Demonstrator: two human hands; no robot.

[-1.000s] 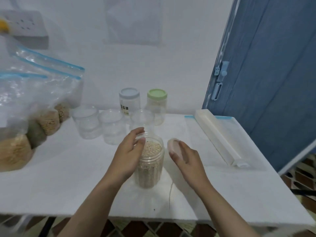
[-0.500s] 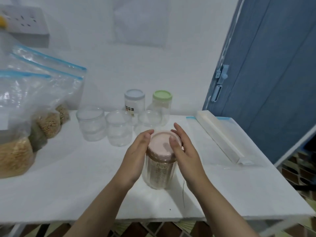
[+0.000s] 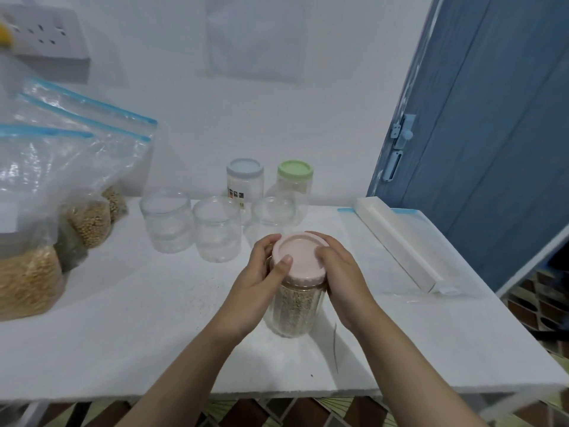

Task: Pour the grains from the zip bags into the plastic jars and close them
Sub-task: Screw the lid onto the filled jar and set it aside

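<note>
round pink lid (image 3: 300,259) newly atop ribbed jar (image 3: 294,306)

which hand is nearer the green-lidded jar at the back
Right. The right hand grips the pink lid below and just right of the green-lidded jar; the left hand holds the grain jar further left.

A home, likely a plain pantry or kitchen corner: a white table (image 3: 123,334) against a bare white wall (image 3: 246,118), a wall socket (image 3: 46,32), a blue wooden door (image 3: 492,134) with a latch (image 3: 400,134), patterned floor tiles (image 3: 538,309), grain bags (image 3: 46,211) and jars (image 3: 215,229).
</note>
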